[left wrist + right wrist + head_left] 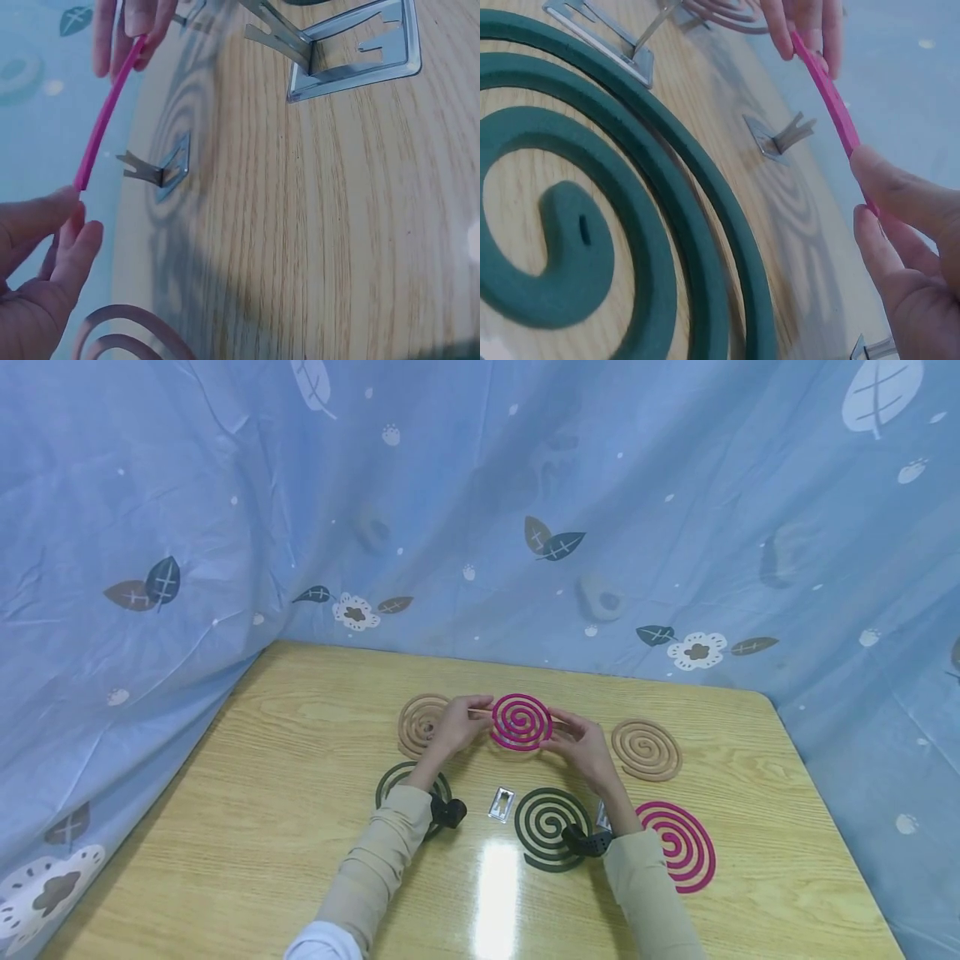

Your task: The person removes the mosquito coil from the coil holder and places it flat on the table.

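Observation:
A pink mosquito coil [521, 722] is held up above the far part of the table, between both hands. My left hand [459, 724] pinches its left edge, and my right hand [585, 747] pinches the opposite edge. Seen edge-on in the left wrist view, the pink coil [99, 139] looks like a thin, slightly bowed strip. Below it, apart from it, a metal coil stand [776, 141] with a raised forked prong stands on the table in the right wrist view. The coil's spiral shadow falls around that stand.
Green coils [552, 824] lie nearer, one partly under the left arm. Brown coils [647, 747] lie to either side, the left one partly behind the hand. Another pink coil [708, 856] lies at right. Metal stands [502, 803] sit between coils. A blue curtain [480, 527] borders the table.

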Demonstrator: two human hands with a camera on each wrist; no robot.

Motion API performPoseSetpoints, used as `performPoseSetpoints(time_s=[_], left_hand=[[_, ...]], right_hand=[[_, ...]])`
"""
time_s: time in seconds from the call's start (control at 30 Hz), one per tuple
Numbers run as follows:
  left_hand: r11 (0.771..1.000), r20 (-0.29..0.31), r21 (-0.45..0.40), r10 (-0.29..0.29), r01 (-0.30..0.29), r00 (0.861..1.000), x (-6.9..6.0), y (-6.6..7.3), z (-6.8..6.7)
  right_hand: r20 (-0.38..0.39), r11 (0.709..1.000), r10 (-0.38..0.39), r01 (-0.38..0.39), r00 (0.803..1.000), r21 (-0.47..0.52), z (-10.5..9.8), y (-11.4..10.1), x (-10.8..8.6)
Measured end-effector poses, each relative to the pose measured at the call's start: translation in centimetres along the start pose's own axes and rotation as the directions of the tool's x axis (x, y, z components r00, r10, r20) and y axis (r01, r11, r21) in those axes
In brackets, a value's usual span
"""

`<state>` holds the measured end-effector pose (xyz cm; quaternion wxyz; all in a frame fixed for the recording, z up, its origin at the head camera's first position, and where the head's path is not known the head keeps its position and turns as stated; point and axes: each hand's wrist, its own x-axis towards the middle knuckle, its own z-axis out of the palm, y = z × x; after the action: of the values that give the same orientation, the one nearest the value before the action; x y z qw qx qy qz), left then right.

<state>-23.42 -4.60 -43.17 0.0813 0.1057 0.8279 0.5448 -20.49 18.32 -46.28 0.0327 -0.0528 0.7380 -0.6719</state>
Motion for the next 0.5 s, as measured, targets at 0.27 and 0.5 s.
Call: performPoseSetpoints(time_s=[0.27,0.5], left_hand=[[1.0,-0.008,-0.019,0.017,-0.018,1.0,0.0,0.0,0.4],[0.995,0.022,-0.099,0.009,-0.007,1.0,-0.6,0.1,0.7]], right_hand=[[-0.022,0.999,0.028,-0.029,0.999,-0.045,-0.9,0.3,0.0],[0.063,0.999,0.025,-0.027,0.998,0.023,-2.1,0.4,-0.4]])
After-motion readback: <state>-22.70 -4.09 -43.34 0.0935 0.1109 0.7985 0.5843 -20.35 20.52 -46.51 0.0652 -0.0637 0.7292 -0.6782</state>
